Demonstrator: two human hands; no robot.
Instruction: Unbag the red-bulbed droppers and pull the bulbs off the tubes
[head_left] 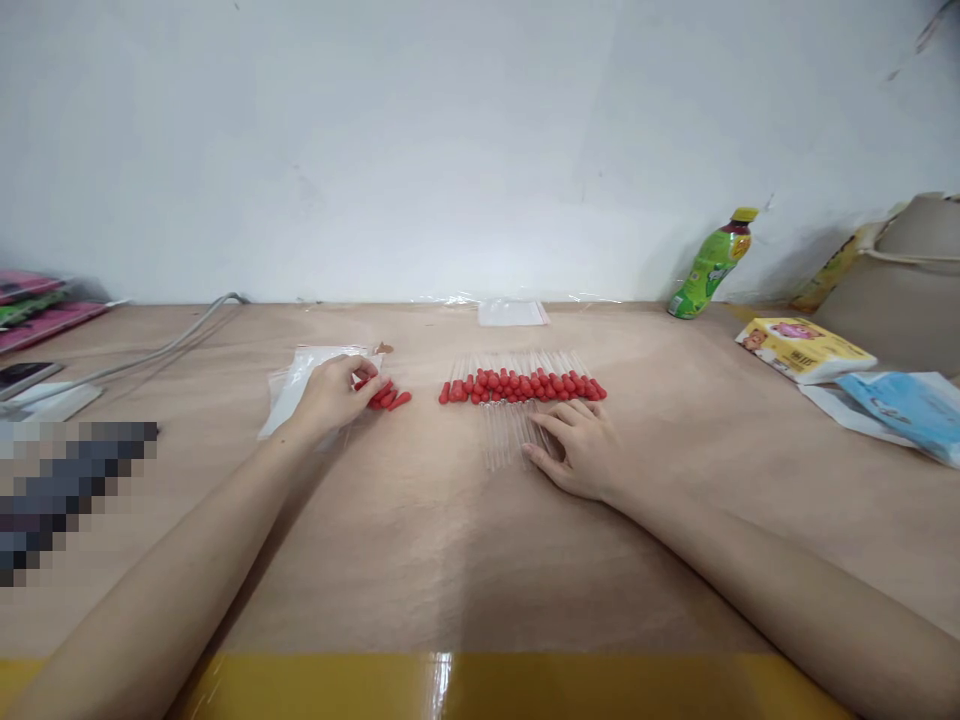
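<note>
On the left, my left hand (pixel 339 392) is at a small pile of loose red rubber bulbs (pixel 390 398), its thumb and fingertips closed together over them; what they pinch is too small to make out. A white plastic bag (pixel 291 395) lies beneath and beside that hand. At the middle, a row of clear thin tubes with red bulbs (pixel 525 384) lies side by side. Nearer the front, several clear tubes (pixel 504 440) lie without red bulbs. My right hand (pixel 574 447) rests at their right side, fingers apart, fingertips touching the tubes.
A small clear bag (pixel 514 313) lies by the wall. At the right are a green bottle (pixel 711 270), a yellow tissue pack (pixel 806 350), a blue packet (pixel 904 410) and a beige bag (pixel 900 290). A cable (pixel 169 348), a phone (pixel 26 377) and pink packages (pixel 45 315) are at the left.
</note>
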